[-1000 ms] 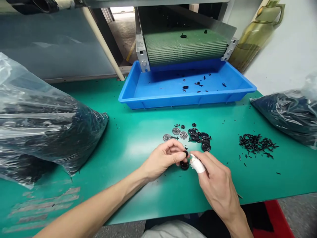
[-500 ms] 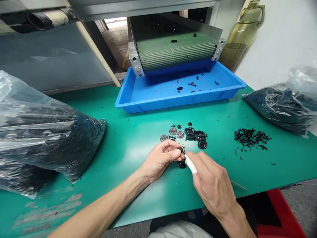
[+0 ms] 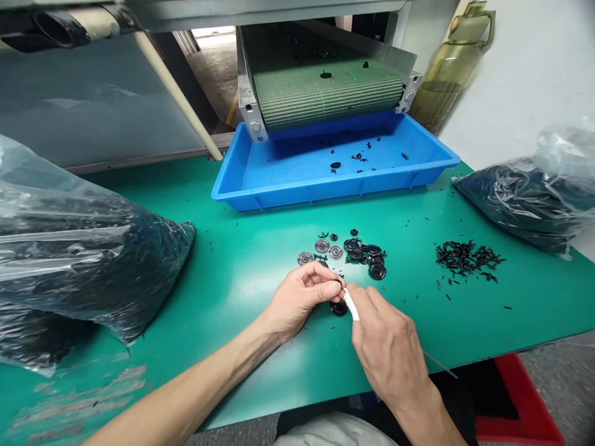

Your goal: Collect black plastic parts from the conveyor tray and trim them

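Note:
My left hand [image 3: 304,297] is closed, thumb and fingers pinching a small round black plastic part [image 3: 338,283]. My right hand [image 3: 389,337] is closed too, its fingertips meeting the part from the right. White wrapping [image 3: 351,305] covers its thumb. A thin rod [image 3: 441,364] sticks out behind the right hand; its front end is hidden by the fingers. Just below the fingertips, a black disc [image 3: 338,308] lies on the green tabletop [image 3: 260,384]. Beyond my hands are several black discs [image 3: 377,270] and silvery-looking ones [image 3: 322,246], with small black bits among them.
A blue tray [image 3: 288,197] with scattered black pieces stands under the green conveyor belt [image 3: 330,99]. Clear bags of black parts [image 3: 93,248] flank the left, another bag [image 3: 525,201] the right. Black slivers [image 3: 467,257] form a pile. A red bin [image 3: 534,402] sits below the table edge.
My right hand has tilted and shifted slightly left and closer to the part; the rod's rear end has dipped. The left hand keeps its pinch. The whole view has shifted slightly.

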### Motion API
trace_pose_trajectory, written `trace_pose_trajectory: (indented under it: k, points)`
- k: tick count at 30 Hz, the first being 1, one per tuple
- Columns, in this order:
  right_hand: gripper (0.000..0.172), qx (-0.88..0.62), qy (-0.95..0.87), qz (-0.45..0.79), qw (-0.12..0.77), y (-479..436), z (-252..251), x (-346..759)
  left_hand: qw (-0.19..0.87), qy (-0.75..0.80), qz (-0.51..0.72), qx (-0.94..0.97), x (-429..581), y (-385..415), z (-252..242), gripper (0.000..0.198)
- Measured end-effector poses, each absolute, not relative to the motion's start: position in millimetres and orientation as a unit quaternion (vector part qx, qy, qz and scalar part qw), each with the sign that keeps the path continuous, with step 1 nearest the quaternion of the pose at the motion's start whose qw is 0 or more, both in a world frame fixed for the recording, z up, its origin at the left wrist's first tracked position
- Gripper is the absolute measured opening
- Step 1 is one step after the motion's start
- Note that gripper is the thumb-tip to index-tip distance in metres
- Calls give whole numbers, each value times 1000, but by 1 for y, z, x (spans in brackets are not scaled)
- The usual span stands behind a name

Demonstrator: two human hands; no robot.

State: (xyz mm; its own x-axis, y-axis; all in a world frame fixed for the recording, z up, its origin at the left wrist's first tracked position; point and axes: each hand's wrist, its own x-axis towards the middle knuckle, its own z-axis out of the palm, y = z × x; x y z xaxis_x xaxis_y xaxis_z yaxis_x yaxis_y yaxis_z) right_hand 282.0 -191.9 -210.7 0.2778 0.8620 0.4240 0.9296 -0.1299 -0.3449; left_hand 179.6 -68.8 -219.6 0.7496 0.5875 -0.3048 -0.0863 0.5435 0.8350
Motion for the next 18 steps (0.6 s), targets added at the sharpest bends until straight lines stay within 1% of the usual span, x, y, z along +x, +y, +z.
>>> trace_pose_trajectory:
  k: [5, 8, 10, 15, 18]
  points:
    - [30, -787, -501, 78, 351, -187, -215, 273, 804, 311, 233, 451, 181, -74, -220, 21]
    - [32, -810, -453, 124, 351, -185, -213, 283, 792, 322, 256, 450, 181, -76, -219, 20]
    - [32, -827, -449, 106, 320, -185, -210, 295, 791, 329, 266, 442, 182, -76, -218, 19]
    - [18, -851, -495, 55, 165, -184, -207, 322, 814, 303, 266, 417, 182, -76, -216, 11]
    - [16, -863, -484, 36, 143, -182, -208, 328, 827, 292, 254, 407, 181, -74, -217, 6]
